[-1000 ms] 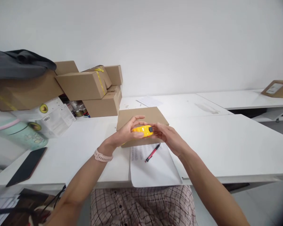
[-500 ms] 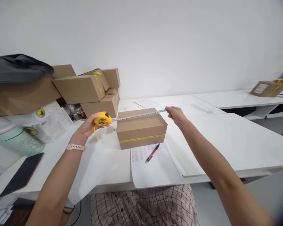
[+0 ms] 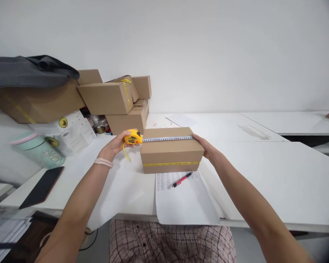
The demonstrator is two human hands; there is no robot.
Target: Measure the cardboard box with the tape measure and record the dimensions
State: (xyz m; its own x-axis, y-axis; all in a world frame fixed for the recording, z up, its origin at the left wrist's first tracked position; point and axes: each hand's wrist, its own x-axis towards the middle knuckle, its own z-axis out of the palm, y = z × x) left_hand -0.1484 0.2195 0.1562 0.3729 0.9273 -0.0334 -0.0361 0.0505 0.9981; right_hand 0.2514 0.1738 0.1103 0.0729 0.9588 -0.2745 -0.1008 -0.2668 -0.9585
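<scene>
My left hand (image 3: 117,141) is closed around a yellow tape measure (image 3: 133,137) at the left end of a brown cardboard box (image 3: 172,149). From the case, the white blade lies straight across the box's top to the right edge. There my right hand (image 3: 205,146) holds the blade's end against the box's right side, its fingertips partly hidden behind the box. A strip of yellow tape runs along the box's front. Under the box's front edge lies a printed sheet (image 3: 186,204) with a red and black pen (image 3: 182,179) on it.
Stacked cardboard boxes (image 3: 104,98) stand at the back left, with a dark grey bag (image 3: 30,73) on top. A mint-green bottle (image 3: 38,149) and a dark flat object (image 3: 42,186) are at the left. Another paper (image 3: 182,119) lies behind the box.
The blade has come down from a slant onto the box top and shortened. My right hand has moved in to the box's right edge. The view has shifted left.
</scene>
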